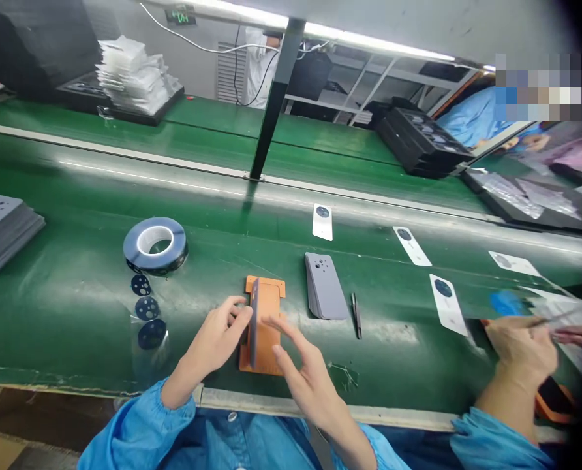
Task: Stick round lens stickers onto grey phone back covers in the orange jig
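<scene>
The left hand's (pixel 216 336) loosely curled fingers come right up to the upright thin grey panel (pixel 254 329), though whether they pinch it I cannot tell, while the right hand (pixel 311 378) has thumb and forefinger spread over the orange fixture (pixel 271 301). The panel stands on edge in that fixture, between the hands. Around them on the green table (pixel 222 251) lie a tape roll (pixel 133 247) left, tweezers (pixel 357 318) right, and black trays (pixel 418 147) far right.
</scene>
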Tool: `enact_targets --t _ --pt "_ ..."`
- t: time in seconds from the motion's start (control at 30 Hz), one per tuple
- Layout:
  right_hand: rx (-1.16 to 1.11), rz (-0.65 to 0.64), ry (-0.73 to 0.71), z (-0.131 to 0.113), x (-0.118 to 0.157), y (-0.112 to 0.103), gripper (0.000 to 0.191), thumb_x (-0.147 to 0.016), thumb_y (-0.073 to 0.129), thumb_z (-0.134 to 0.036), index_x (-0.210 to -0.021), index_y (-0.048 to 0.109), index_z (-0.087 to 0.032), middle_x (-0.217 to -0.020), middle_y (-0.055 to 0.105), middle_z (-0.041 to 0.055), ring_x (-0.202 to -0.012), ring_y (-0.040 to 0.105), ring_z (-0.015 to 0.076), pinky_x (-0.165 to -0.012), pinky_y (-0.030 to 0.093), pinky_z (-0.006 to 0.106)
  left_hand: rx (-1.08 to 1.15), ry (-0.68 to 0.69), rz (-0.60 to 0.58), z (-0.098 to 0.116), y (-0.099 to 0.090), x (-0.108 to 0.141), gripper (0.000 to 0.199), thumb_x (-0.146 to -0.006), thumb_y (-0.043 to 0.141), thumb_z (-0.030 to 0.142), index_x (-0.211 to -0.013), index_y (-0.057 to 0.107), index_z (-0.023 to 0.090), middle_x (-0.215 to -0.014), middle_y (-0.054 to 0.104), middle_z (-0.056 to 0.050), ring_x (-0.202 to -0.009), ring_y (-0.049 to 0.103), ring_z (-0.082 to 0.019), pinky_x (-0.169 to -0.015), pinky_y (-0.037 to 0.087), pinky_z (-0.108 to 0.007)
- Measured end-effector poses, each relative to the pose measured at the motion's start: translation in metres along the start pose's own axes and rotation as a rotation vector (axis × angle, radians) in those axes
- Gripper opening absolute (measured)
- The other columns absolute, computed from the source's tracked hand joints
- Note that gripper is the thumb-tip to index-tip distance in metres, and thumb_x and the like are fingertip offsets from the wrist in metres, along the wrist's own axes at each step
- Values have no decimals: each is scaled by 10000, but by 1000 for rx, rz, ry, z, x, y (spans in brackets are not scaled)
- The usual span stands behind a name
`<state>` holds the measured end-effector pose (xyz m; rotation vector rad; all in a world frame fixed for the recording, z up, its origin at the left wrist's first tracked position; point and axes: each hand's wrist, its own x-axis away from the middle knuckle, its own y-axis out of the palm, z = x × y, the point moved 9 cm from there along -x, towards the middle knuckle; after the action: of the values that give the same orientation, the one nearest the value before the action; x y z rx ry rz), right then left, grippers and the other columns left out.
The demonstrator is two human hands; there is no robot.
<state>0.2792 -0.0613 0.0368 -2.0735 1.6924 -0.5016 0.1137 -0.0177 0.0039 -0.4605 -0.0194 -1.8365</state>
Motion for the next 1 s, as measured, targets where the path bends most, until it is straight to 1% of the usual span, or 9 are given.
enact_targets --t 0.13,0.23,0.4,0.5,0.6,0.7,0.8,0.87,1.0 --pt "-30 -50 64 5 -9 6 341 -988 538 -377 -1301 626 -274 -1262 705 95 -1146 677 277 -1001 550 470 267 -21 5 -22 -4 2 423 -950 532 505 -1197 584 166 -970 751 -81 -860 718 -223 -724 532 -306" --pt "-99 -167 166 22 -15 26 424 -943 607 -369 -1354 585 -264 -1099 744 82 -936 722 248 -844 597 436 410 -19 44 -29 -6 -1 382 -893 620 448 -1135 578 156 -1007 760 -108 -867 734 -236 -746 554 -322" --pt "-426 -302 240 36 -52 48 571 -847 703 -311 -1384 549 -197 -830 730 22 -664 721 182 -594 575 302 417 12 168 -27 -28 -5 499 -888 594 487 -1248 541 146 -1096 744 -154 -952 732 -272 -796 586 -385" --pt "-401 -176 231 50 -117 26 460 -819 724 -313 -1229 631 -127 -695 714 13 -526 662 155 -450 482 235 114 100 491 -22 -75 10 507 -909 575 467 -1323 539 176 -1308 657 -171 -1199 641 -304 -991 535 -467" --pt "-303 62 318 74 -191 -9 360 -800 715 -199 -1134 641 -88 -634 692 16 -512 651 142 -450 494 215 -299 264 928 -10 -125 49 446 -923 569 430 -1297 583 188 -1504 497 -168 -1440 420 -337 -1197 333 -523" --pt "-247 150 324 82 -246 -25 317 -810 695 -148 -1112 630 -73 -738 732 78 -623 713 160 -537 566 226 -506 179 1159 -28 -160 81 591 -908 576 455 -1404 507 141 -1606 348 -208 -1524 252 -391 -1226 252 -570" --pt "-156 176 330 83 -270 -31 308 -820 703 -177 -1098 644 -60 -796 747 121 -688 744 192 -608 606 270 -434 -111 1074 -80 -188 90 781 -875 573 528 -1508 391 109 -1500 496 -247 -1403 455 -431 -1105 421 -582" --pt "-71 167 320 80 -272 -33 334 -814 720 -228 -1097 665 -58 -841 755 143 -705 752 221 -637 614 312 -316 -213 979 -110 -196 91 706 -866 557 537 -1442 495 134 -1336 651 -216 -1250 610 -412 -1015 501 -541" --pt "77 104 205 58 -260 -23 400 -809 712 -282 -1150 696 -73 -1054 752 191 -874 758 276 -822 594 388 91 -97 819 -128 -187 79 589 -811 600 555 -1217 658 132 -1081 769 -181 -948 754 -322 -912 570 -448"
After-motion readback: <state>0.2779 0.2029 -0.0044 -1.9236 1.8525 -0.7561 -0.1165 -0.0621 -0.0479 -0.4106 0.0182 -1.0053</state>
